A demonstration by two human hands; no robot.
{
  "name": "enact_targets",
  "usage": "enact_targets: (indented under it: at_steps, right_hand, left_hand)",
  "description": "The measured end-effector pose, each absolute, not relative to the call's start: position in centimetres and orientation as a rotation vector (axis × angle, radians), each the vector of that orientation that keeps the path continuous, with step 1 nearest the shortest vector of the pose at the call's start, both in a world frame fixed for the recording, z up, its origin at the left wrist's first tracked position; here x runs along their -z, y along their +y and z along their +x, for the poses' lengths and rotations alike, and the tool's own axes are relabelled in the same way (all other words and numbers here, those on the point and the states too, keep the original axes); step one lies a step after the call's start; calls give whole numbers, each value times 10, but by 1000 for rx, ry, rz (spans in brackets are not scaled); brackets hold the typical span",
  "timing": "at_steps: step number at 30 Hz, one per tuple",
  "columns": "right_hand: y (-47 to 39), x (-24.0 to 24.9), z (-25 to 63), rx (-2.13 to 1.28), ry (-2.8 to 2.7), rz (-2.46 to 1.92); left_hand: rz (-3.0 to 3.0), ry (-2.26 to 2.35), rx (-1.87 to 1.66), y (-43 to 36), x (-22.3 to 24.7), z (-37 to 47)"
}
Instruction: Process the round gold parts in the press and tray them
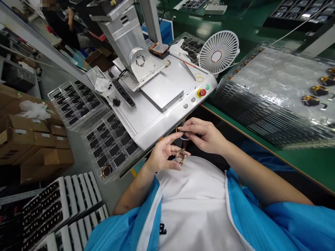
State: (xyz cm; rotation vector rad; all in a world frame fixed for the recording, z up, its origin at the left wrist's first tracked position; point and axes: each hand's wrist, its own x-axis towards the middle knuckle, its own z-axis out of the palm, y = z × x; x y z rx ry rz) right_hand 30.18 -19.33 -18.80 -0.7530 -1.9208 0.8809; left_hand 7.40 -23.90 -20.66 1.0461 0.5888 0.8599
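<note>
My left hand [164, 152] is closed round a gold ring-shaped watch case [180, 157], pinched between the thumb and fingers in front of my white shirt. Its index finger reaches up to the fingertips of my right hand [205, 135]. Those fingers are pinched on a small round dark piece with a pale rim [184, 136], partly covered by the fingers. On the near corner of a clear tray [91, 143] of black square parts lies another gold round watch case [105, 171].
A silver bench machine [149, 129] stands ahead, with a red button [202, 92] on its front. A white fan [218, 52] is behind it. Stacked clear trays [274, 66] with round parts rise at the right. Cardboard boxes [52, 153] and a person [61, 24] are at the left.
</note>
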Motion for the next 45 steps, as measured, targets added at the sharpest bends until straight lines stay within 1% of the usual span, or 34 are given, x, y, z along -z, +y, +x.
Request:
enact_targets:
  at_steps: [4,8,14,17,21,26,29,31,32,35,37,41,45]
  right_hand:
    - [-194,196,296,-877,-1845,-785]
    - [-190,202,294,-845,-1897,-725]
    - [-165,195,290,-846,-2008,-667]
    - [-127,188,288,-929,-1888,-874]
    - [-66,176,281,-1165,-1486,-1260]
    - [-33,173,274,-1194,-1297,-1530]
    - [-47,179,279,-1055,-1283,-1576]
    - [-72,185,281,-1019,-1286,-1496]
    - [-87,189,280,-1069,-1298,-1417]
    - [-139,200,273,-1375,-1350,-1128]
    - [-167,206,266,-1506,-1329,-991]
    - [-187,213,262,-1523,-1173,-941]
    - [-181,211,271,-1576,-1056,-969]
  left_hand:
    - [889,616,-909,-242,210,74]
    - [796,663,-938,-244,215,76]
    - [760,709,-1006,-235,217,72]
    - [750,758,-1085,-231,216,67]
    - [786,783,-1102,-236,216,62]
    - [796,777,-1142,-248,216,55]
    - [880,784,-1162,-252,214,51]
    - [1004,809,-1165,-253,214,50]
    - [1088,833,-1169,-253,215,51]
    - [1398,910,-1176,-252,221,61]
    - [1620,934,-1125,-249,227,72]
    - [1913,996,-917,-242,233,88]
    - [1902,907,-874,-240,233,91]
